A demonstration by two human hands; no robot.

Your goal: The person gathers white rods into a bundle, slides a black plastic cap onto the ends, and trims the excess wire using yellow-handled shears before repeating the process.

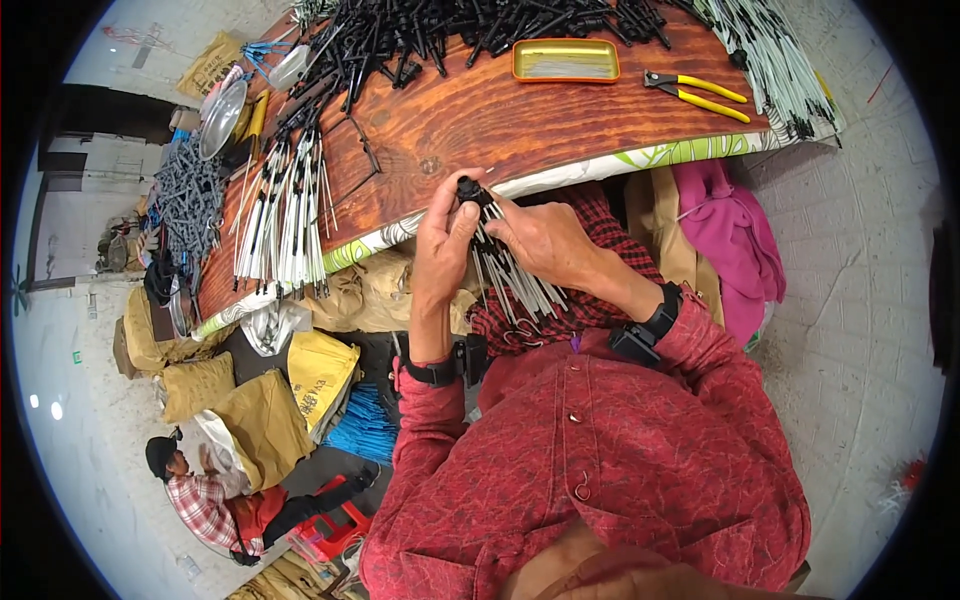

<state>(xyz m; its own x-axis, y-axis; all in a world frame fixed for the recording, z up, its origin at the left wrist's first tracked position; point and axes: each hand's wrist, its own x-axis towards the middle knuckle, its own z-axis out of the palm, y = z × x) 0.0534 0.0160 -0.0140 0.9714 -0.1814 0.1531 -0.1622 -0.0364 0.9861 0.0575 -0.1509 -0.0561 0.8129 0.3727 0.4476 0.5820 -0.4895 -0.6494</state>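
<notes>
My left hand (442,246) is closed around the black hub (468,188) of what looks like an umbrella frame, just off the table's near edge. Thin silvery-white ribs (522,285) hang in a bundle from that hub, slanting down toward my lap. Against the hub and the rib tops, my right hand (548,243) presses its thumb and fingers together; its palm hides part of the bundle. Beyond my hands, a shallow yellow tin (566,46) of thin wires rests on the table, with yellow-handled pliers (708,98) to its right.
The brown wooden table (430,140) carries a heap of black parts (480,25) at the back. White rib bundles lie at its left (285,220) and right (775,70). Grey parts (187,195) pile up farther left. Another person (215,500) sits at lower left near yellow sacks (265,420).
</notes>
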